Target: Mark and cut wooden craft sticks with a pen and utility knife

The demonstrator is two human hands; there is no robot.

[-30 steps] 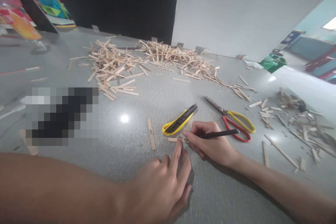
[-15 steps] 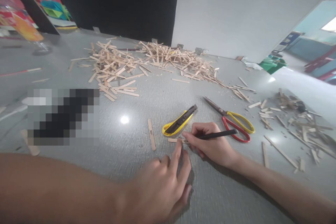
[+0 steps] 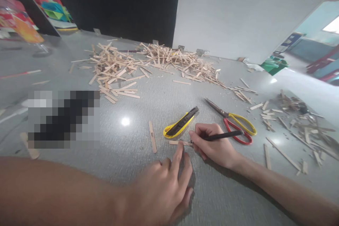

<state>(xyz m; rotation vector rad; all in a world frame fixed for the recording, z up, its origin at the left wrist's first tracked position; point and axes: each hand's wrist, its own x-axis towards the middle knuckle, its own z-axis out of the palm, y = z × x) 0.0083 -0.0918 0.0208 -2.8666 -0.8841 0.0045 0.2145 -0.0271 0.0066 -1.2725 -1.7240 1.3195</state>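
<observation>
A wooden craft stick (image 3: 173,142) lies crosswise on the grey table. The index fingertip of my left hand (image 3: 166,180) presses on it, while the other fingers are apart and slightly bent. My right hand (image 3: 213,144) is closed around a black pen (image 3: 225,135), held in a writing grip. Its tip meets the right end of the stick, partly hidden by my fingers. Just beyond the stick rests a yellow and black box cutter (image 3: 181,123). To the left is a second craft stick (image 3: 152,137) with a dark mark or notch near its middle.
Scissors (image 3: 230,116) with red and yellow handles lie beyond my right hand. Piles of craft sticks (image 3: 113,61) line the back by a black and white panel (image 3: 225,10). Cut scraps (image 3: 309,130) cover the right side. A blurred-out dark object (image 3: 63,120) is at left.
My right hand and the pen have shifted slightly to the right along the stick. The left hand stays on the stick in almost the same place.
</observation>
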